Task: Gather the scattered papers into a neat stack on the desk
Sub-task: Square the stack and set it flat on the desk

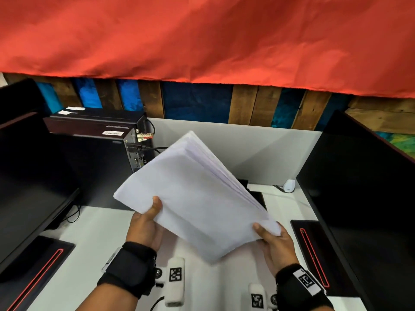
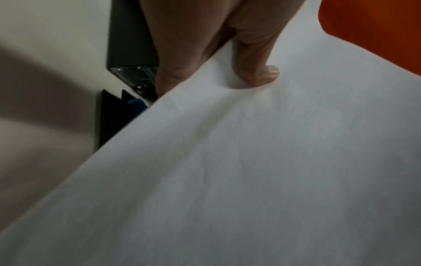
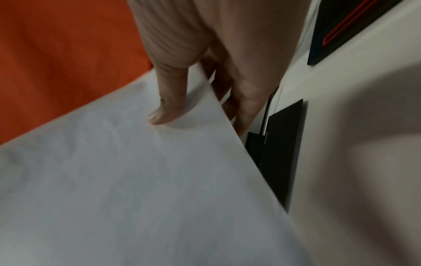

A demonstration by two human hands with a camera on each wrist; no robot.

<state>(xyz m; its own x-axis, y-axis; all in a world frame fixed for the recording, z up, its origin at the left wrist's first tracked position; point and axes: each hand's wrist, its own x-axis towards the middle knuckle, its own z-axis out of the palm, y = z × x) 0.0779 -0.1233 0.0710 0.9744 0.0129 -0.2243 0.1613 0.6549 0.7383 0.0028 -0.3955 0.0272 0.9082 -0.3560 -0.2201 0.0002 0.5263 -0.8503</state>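
A stack of white papers [image 1: 193,194] is held tilted in the air above the white desk [image 1: 101,239], its far corner raised toward the grey partition. My left hand [image 1: 148,221] grips its left edge, thumb on top and fingers hidden underneath. My right hand [image 1: 272,239] grips the near right corner the same way. In the left wrist view the thumb [image 2: 257,72] presses a dent into the top sheet of the paper stack [image 2: 250,171]. In the right wrist view the thumb [image 3: 168,100] lies on the papers [image 3: 136,180] with the fingers curled below the edge.
Dark monitors stand at the left [image 1: 33,176] and right [image 1: 363,187], each with a black red-lined base [image 1: 312,250] on the desk. A black computer case [image 1: 101,131] with cables sits at the back left. A small white device [image 1: 288,186] rests by the partition. Red cloth [image 1: 202,37] hangs above.
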